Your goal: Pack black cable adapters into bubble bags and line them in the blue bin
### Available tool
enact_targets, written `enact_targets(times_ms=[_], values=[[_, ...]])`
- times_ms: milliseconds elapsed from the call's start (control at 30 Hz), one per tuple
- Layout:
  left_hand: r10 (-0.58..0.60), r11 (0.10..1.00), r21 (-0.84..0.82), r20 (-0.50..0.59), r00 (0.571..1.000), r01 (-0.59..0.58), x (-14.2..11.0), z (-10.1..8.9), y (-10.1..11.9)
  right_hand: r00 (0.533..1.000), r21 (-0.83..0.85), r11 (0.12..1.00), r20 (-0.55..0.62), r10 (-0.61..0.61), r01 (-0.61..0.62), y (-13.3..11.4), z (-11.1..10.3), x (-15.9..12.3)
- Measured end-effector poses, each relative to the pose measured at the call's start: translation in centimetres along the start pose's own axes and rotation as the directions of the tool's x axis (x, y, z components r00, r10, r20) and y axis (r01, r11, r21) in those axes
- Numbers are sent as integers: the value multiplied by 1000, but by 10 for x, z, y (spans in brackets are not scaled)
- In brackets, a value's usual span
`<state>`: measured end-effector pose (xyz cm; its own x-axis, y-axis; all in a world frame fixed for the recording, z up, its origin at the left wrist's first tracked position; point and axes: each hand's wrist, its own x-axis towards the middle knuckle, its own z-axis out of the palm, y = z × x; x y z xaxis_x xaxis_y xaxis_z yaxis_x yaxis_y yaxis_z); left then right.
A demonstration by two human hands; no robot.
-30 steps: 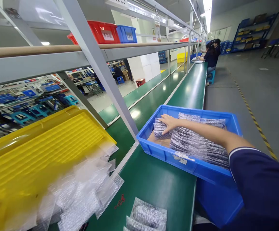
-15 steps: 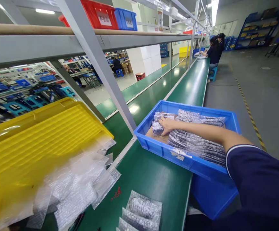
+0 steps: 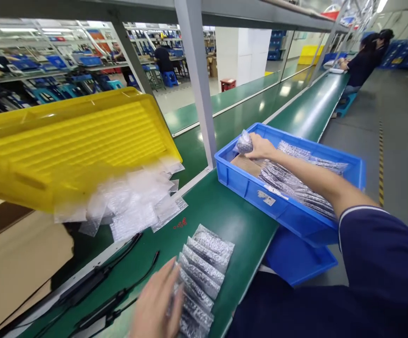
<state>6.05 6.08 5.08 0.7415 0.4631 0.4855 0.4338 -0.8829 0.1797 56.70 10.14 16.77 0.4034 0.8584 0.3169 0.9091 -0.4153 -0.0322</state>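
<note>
My right hand [image 3: 262, 147] is closed around a bubble-wrap packet [image 3: 244, 142], raised at the far left corner of a blue bin [image 3: 246, 184]. More silvery bubble-wrap packets [image 3: 295, 178] lie in rows in that bin, beside bare cardboard [image 3: 246, 164]. On the green bench, my left hand [image 3: 158, 300] is at the left edge of an overlapping row of filled packets [image 3: 204, 267]. Its fingers are stretched out and somewhat blurred; whether they touch the packets is unclear. Black cables with slim dark housings [image 3: 102, 307] lie to the left of that hand.
A tilted yellow tray [image 3: 84, 145] stands behind a heap of flat clear bubble bags [image 3: 133, 202]. Small red rings [image 3: 181, 223] lie on the green bench [image 3: 239, 211]. A grey frame post [image 3: 199, 84] rises behind the bin. Co-workers [image 3: 364, 61] sit farther down the line.
My right hand has lifted a packet up from the bin's cardboard floor. My left hand has come into view beside the packet row. The camera has tilted down and turned left.
</note>
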Motion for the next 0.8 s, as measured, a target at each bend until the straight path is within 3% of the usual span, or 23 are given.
enact_targets(times_ms=[67, 133, 167, 267, 400, 533, 700, 800], values=[[236, 971, 19, 52, 970, -237, 47, 29, 13, 983, 87, 996, -182, 30, -15, -13, -28, -1], [304, 947, 31, 242, 921, -321, 89, 55, 25, 958, 134, 989, -286, -15, 56, -36, -57, -12], [301, 943, 36, 335, 893, -332, 105, 66, 28, 953, 144, 984, -298, -62, 109, -50, -69, -22], [287, 940, 46, 425, 858, -338, 129, 85, 28, 951, 158, 947, -183, -251, 281, -99, -83, -61], [285, 938, 47, 453, 844, -342, 121, 78, 23, 886, 121, 890, 102, -452, 440, -157, -45, -104], [271, 944, 50, 448, 852, -326, 98, 59, 24, 817, 86, 874, 320, -479, 479, -192, 15, -124], [291, 940, 60, 371, 882, -336, 75, 51, 22, 801, 132, 920, 457, -386, 368, -214, 58, -149], [297, 947, 27, 316, 901, -321, 68, 48, 17, 730, 335, 930, 595, -335, 154, -218, 61, -157]])
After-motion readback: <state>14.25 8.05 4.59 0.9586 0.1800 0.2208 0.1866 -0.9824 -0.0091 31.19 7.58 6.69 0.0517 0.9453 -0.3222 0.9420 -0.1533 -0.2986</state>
